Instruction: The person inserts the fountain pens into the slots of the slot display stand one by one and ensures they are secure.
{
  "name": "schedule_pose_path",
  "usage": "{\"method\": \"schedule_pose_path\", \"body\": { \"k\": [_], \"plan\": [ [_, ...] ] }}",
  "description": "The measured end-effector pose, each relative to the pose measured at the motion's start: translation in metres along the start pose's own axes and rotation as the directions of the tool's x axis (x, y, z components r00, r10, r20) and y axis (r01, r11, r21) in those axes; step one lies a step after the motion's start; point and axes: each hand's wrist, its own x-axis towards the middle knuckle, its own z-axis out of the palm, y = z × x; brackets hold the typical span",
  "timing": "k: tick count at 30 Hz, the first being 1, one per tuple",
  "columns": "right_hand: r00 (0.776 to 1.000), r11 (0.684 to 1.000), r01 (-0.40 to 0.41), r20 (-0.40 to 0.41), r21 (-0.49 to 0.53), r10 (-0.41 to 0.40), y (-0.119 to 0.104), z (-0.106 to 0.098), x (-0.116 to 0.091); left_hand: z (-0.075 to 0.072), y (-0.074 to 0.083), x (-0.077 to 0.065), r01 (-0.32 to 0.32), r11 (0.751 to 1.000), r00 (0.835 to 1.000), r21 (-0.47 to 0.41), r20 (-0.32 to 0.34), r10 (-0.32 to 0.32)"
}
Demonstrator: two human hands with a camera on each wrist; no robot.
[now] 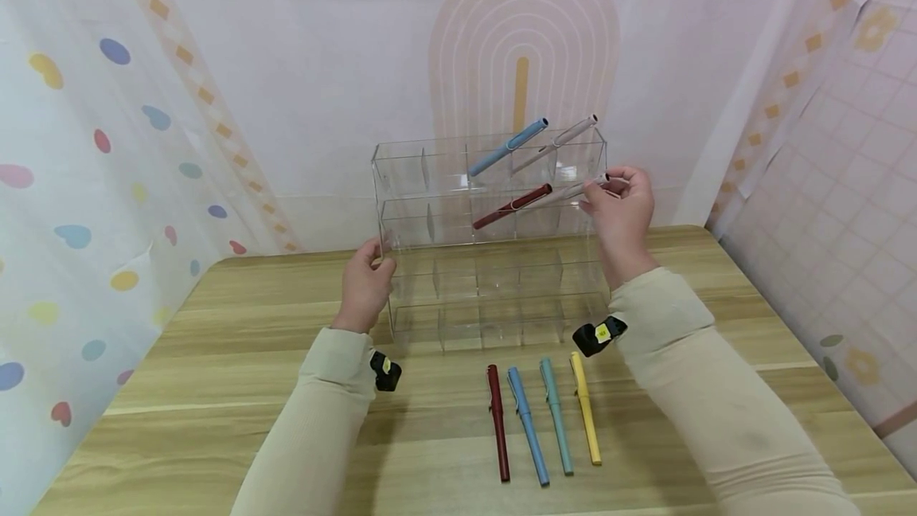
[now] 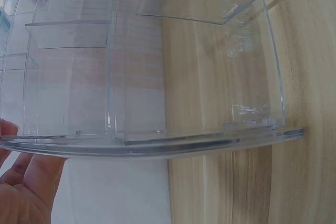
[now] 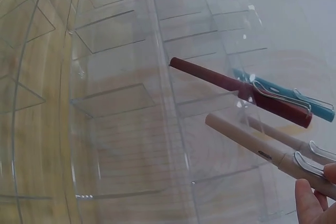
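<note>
A clear acrylic pen rack [image 1: 411,326] with stepped, divided rows stands at the back of the table. My left hand [image 1: 365,285] grips the edge of its left side panel [image 2: 147,148], with fingers on the outer side. At the upper right, my right hand [image 1: 625,217] pinches a pale beige pen [image 3: 252,142] near its clip end. That pen slants over the second row from the top, right of a dark red pen [image 1: 512,208] resting there. In the top row lean a blue pen [image 1: 509,147] and another pale pen [image 1: 562,139].
On the table [image 1: 215,373] before the rack lie a dark red pen [image 1: 498,424], a blue pen [image 1: 528,427], a teal pen [image 1: 557,418] and a yellow pen [image 1: 587,412], side by side. A patterned cloth [image 1: 308,78] hangs close behind the rack.
</note>
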Motion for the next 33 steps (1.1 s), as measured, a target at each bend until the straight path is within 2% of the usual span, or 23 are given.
{"method": "schedule_pose_path", "body": {
  "k": [5, 16, 24, 33],
  "plan": [
    [1.000, 1.000, 0.017, 0.008, -0.001, -0.017, 0.005, 0.002, -0.001, 0.000, -0.001, 0.001, -0.002, 1.000, 1.000, 0.013, -0.006, 0.002],
    [0.999, 0.997, -0.014, 0.044, -0.080, 0.018, 0.012, 0.001, -0.004, 0.000, -0.001, 0.001, -0.017, 1.000, 1.000, 0.020, -0.015, 0.017],
    [0.998, 0.995, 0.011, 0.066, -0.096, -0.005, 0.013, 0.000, -0.005, 0.001, -0.004, 0.001, -0.044, 0.999, 0.999, 0.000, -0.007, 0.044],
    [0.997, 0.993, 0.032, 0.075, -0.115, -0.023, 0.017, -0.001, -0.004, 0.001, -0.004, 0.002, -0.035, 0.999, 0.999, 0.003, -0.008, 0.035]
  ]
}}
